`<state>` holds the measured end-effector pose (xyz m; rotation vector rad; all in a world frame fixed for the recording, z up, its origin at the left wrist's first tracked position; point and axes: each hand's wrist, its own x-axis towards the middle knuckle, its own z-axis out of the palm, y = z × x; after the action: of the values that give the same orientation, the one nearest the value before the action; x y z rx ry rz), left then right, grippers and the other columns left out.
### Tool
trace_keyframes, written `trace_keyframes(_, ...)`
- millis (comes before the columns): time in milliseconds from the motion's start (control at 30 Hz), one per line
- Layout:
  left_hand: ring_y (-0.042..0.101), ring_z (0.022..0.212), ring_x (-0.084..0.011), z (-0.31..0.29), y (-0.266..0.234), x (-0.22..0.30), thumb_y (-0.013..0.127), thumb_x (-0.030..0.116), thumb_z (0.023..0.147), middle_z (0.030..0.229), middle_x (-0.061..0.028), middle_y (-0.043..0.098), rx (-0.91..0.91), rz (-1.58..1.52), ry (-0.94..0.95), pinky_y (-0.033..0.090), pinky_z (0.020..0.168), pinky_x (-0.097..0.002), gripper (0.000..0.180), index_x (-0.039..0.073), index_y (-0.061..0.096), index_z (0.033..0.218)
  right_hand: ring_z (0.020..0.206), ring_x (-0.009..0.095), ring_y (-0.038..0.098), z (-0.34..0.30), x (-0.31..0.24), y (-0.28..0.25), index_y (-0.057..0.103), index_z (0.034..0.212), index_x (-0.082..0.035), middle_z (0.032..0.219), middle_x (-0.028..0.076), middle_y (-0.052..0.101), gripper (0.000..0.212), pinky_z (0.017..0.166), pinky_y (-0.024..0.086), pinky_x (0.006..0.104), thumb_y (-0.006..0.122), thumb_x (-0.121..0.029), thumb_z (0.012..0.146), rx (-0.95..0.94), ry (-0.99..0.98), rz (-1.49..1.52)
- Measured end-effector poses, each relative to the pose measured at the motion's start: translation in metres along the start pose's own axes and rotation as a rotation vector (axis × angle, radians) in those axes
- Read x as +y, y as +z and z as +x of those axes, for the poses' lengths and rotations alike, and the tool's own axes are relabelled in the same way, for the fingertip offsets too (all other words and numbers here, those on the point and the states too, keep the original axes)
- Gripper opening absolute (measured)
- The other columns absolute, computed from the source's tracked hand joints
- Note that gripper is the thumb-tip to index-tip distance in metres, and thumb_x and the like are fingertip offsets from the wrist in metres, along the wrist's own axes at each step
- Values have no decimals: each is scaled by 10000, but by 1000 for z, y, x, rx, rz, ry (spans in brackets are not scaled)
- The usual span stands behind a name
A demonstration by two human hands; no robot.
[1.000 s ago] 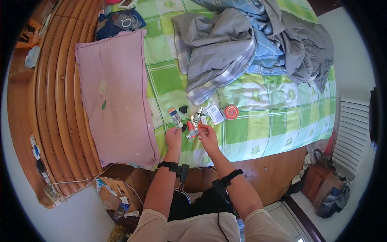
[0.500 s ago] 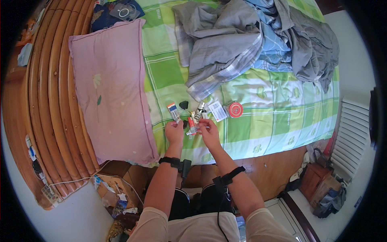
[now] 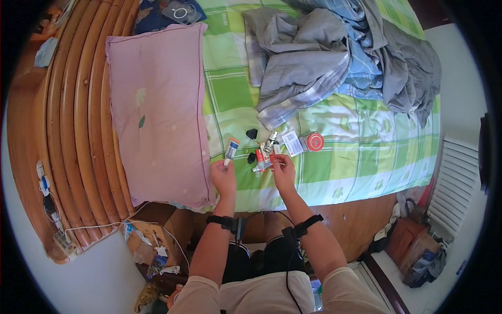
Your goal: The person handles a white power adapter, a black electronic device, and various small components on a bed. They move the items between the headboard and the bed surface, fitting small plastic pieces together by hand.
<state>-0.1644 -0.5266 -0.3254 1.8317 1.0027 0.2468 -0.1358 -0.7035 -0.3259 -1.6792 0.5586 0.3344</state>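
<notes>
My left hand (image 3: 224, 175) is closed on the near end of a small tube (image 3: 231, 148) with a white, blue and orange label, held upright beside the pink pillow. My right hand (image 3: 283, 171) has its fingers bent together at the near right edge of a cluster of small things; what they pinch, if anything, is hidden. In that cluster lie a red-and-white tube (image 3: 261, 165), a silvery cylinder (image 3: 272, 138) and smaller pieces. Two black pieces (image 3: 251, 134) rest to its left. A white printed card (image 3: 292, 143) and a jar with a red lid (image 3: 315, 141) lie to its right.
All this lies on a green-and-white checked bedspread (image 3: 230, 83). The pink pillow (image 3: 159, 115) covers the left side, against a wooden slatted headboard (image 3: 73, 131). A crumpled grey and blue blanket (image 3: 308, 57) spreads across the far side. Below the bed edge stands an open wooden cabinet (image 3: 167, 230).
The whole view has shifted, with the bed things now further right. My left hand has drawn the tube left and nearer, away from the cluster. My right hand stays at the cluster.
</notes>
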Motion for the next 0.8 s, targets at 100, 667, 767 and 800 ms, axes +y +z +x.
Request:
trace_keyframes(100, 623, 773, -182, -6, -11, 17, 697, 79, 806, 875, -111, 633, -66, -47, -99, 512, 703, -285, 244, -29, 598, 1001, 742, 179, 654, -9, -4, 2, 620, 1022, -13, 879, 100, 671, 181, 659, 516, 305, 608, -107, 868, 20, -52, -84)
trace_keyframes(667, 615, 802, -135, -18, -12, -21, 641, 10, 820, 925, -67, 643, -234, -296, -229, 492, 719, -247, 275, -51, 619, 1088, 577, 212, 614, 0, 64, 31, 718, 759, -7, 668, 111, 665, 331, 601, 476, 366, 654, -324, 831, 200, 343, -222)
trace_keyframes(767, 621, 840, -139, -19, -16, -15, 630, 7, 833, 963, -70, 642, -282, -303, -224, 489, 749, -244, 299, -56, 596, 1124, 453, 119, 480, -4, 53, 35, 645, 743, 2, 585, 29, 555, 243, 428, 376, 270, 646, -210, 861, 245, 310, -54)
trace_keyframes(800, 624, 842, -142, -20, -14, -12, 630, -5, 831, 967, -76, 644, -301, -341, -221, 490, 750, -246, 306, -54, 588, 1130, 477, 118, 485, -2, 53, 31, 636, 778, -6, 599, 21, 552, 209, 445, 386, 264, 634, -198, 861, 231, 321, -26)
